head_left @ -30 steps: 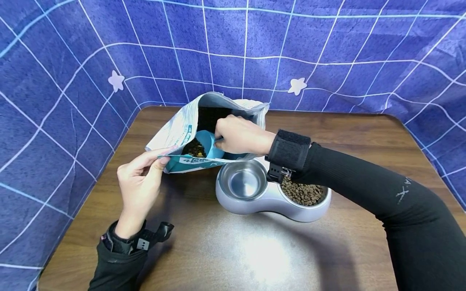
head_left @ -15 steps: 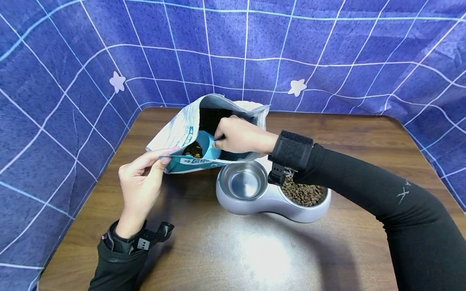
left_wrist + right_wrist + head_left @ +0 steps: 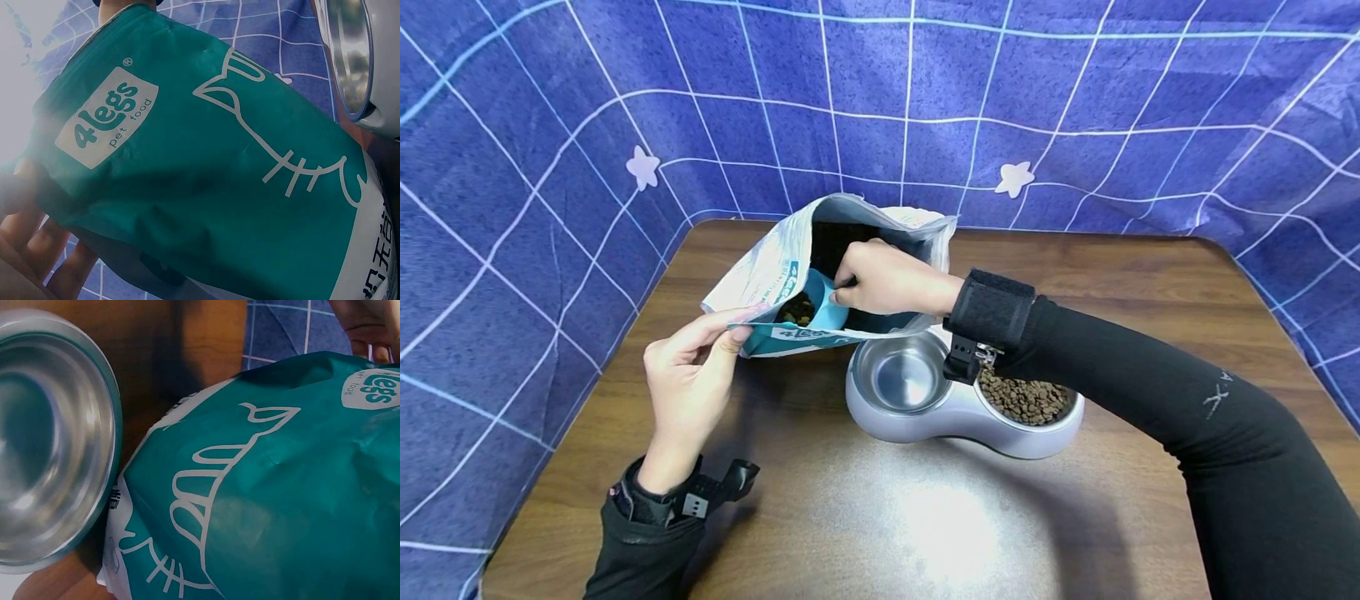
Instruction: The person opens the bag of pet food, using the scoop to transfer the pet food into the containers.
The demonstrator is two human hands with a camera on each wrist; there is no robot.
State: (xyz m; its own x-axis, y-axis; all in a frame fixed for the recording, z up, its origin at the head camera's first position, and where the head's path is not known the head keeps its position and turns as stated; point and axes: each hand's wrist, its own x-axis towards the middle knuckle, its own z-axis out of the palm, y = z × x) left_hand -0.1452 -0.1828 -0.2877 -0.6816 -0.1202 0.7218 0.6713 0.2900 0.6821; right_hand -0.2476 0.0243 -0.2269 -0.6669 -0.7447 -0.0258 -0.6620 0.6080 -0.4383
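A teal and white pet food bag [image 3: 752, 275] stands with its mouth spread, dark kibble inside. My left hand [image 3: 688, 375] pinches the bag's near left rim between thumb and fingers. Inside the mouth, my right hand [image 3: 887, 279] grips a light blue scoop [image 3: 829, 304], whose handle is hidden by the fingers. Some kibble [image 3: 797, 310] shows beside the scoop's left edge. Both wrist views are filled mostly by the bag's printed teal front [image 3: 187, 162], and the left fingers [image 3: 44, 247] show at its edge.
Just in front of the bag, a grey double pet bowl [image 3: 932, 425] stands on the wooden table [image 3: 820, 517]. Its left steel bowl [image 3: 904, 375] holds no kibble; its right one holds brown kibble [image 3: 1026, 400]. A blue gridded cloth [image 3: 865, 100] hangs behind.
My right hand and the scoop have shifted slightly left within the bag, and the scoop has turned a little. The left hand keeps its hold on the rim, nearly still.
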